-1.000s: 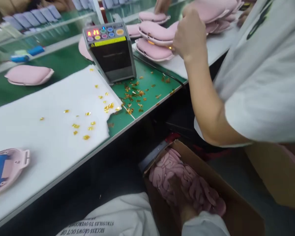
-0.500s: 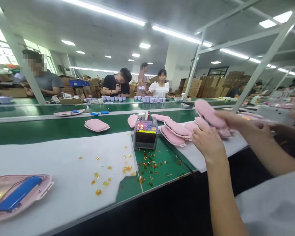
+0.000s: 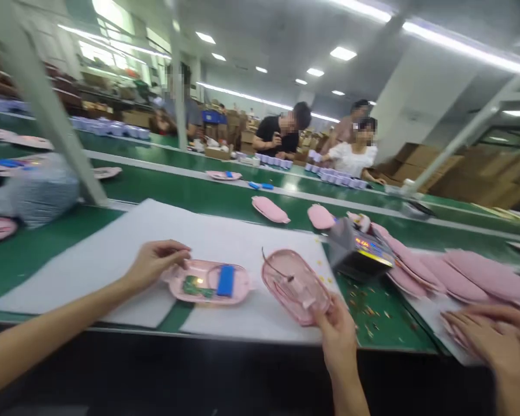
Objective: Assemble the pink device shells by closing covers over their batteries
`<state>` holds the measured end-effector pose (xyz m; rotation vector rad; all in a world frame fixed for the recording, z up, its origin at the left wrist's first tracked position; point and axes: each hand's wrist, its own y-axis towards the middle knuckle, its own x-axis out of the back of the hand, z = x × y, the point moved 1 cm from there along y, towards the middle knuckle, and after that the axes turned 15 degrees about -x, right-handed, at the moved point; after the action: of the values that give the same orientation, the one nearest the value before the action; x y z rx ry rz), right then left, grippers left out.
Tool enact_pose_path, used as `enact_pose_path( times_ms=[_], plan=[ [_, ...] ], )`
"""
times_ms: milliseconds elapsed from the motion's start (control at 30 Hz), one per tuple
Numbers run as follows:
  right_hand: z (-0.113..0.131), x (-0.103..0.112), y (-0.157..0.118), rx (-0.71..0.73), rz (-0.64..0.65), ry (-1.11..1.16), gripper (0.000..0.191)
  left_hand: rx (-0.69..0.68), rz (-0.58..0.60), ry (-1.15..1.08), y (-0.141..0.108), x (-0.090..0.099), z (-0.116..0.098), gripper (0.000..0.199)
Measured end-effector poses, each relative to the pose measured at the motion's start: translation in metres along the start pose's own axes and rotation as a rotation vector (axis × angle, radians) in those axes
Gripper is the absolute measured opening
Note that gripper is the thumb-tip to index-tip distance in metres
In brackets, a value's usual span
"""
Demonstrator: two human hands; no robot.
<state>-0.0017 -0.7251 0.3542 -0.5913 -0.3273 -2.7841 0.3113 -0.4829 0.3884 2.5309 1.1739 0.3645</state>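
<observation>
My left hand [image 3: 158, 266] has its fingers closed at the upper left end of a pink shell [image 3: 213, 270], which carries a green circuit board [image 3: 197, 287] and a blue battery [image 3: 226, 281]. Whether those fingers grip the shell or a wire is too blurred to tell. On the right, my right hand [image 3: 338, 329] pinches the lower edge of a second pink shell [image 3: 292, 277]. That one is tilted, its hollow side showing, with a thin dark wire rising from it. Both shells are over the white sheet [image 3: 108, 254].
A grey tape dispenser [image 3: 359, 248] stands right of the sheet, amber tape bits [image 3: 370, 306] before it. Pink shells [image 3: 472, 271] are piled further right, beside a co-worker's hands [image 3: 489, 332]. A post [image 3: 56, 110] and plastic bag [image 3: 45, 188] are at left. Other people sit across.
The view has swung left. Both my hands now show, the right one holding a pink shell. The shell with the blue battery appears nearer the middle. The co-worker's hands are now lower at the right.
</observation>
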Motion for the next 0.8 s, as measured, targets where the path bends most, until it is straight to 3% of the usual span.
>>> enact_pose_path(
  times_ms=[67,133,167,267,367,467,567,700,767,800],
  plan=[
    [0.027,-0.058,-0.007,-0.099,0.253,0.210,0.039,-0.004,0.043,-0.048,0.001,0.008,0.005,0.023],
    [0.053,-0.094,-0.005,-0.171,0.417,0.287,0.043,-0.070,0.104,-0.048,0.005,0.011,0.005,0.021],
    [0.064,-0.105,-0.003,-0.152,0.436,0.254,0.045,-0.130,0.134,-0.018,0.005,0.012,0.003,0.019],
    [0.088,-0.117,-0.003,0.020,0.336,0.055,0.043,-0.413,0.170,0.154,0.004,0.016,-0.004,0.015],
    [0.097,-0.117,-0.012,0.188,0.162,-0.117,0.039,-0.698,0.043,0.365,0.002,0.015,-0.007,0.013],
    [0.100,-0.120,-0.026,0.192,0.127,-0.042,0.039,-0.805,-0.021,0.485,0.004,0.006,-0.005,0.015],
    [0.104,-0.124,-0.037,0.116,0.097,0.112,0.039,-0.724,0.030,0.317,0.007,-0.003,-0.002,0.014],
    [0.107,-0.128,-0.039,0.041,0.165,0.154,0.042,-0.343,0.020,-0.079,0.008,-0.007,0.006,0.007],
    [0.105,-0.126,-0.033,0.006,0.198,0.149,0.044,-0.224,-0.027,-0.162,0.007,-0.006,0.010,0.002],
    [0.104,-0.125,-0.029,-0.008,0.211,0.152,0.045,-0.179,-0.038,-0.201,0.007,-0.006,0.011,0.011]
  ],
)
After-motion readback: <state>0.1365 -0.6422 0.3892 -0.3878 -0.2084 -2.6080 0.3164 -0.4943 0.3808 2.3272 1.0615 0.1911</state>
